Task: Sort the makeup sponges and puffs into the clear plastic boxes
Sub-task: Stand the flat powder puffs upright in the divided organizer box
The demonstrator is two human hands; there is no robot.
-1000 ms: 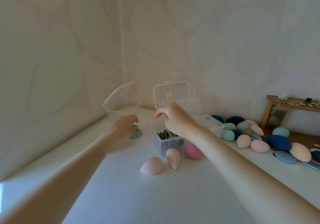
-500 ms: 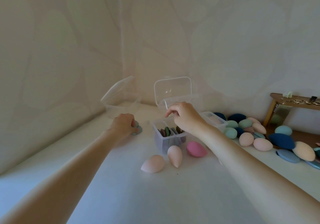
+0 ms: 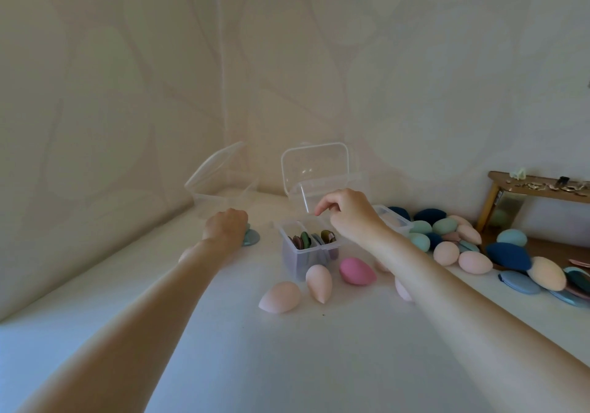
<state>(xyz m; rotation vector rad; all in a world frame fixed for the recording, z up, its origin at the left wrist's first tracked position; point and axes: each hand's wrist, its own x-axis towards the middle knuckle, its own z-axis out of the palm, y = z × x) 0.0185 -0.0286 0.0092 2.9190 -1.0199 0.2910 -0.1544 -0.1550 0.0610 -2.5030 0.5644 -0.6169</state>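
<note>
Surface: white tabletop in a pale wallpapered corner.
Left hand: fingers curled down on a flat blue-grey puff.
Right hand: fingers bent, grasp uncertain, above small clear divided box holding upright puffs.
Loose: pink teardrop sponges in front of box.

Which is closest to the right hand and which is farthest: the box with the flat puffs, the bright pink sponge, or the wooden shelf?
From the right hand, in the head view:
1. The divided box of flat puffs, just under its fingers.
2. The bright pink sponge, lower down on the table beside the forearm.
3. The wooden shelf, far off at the right wall.
</note>
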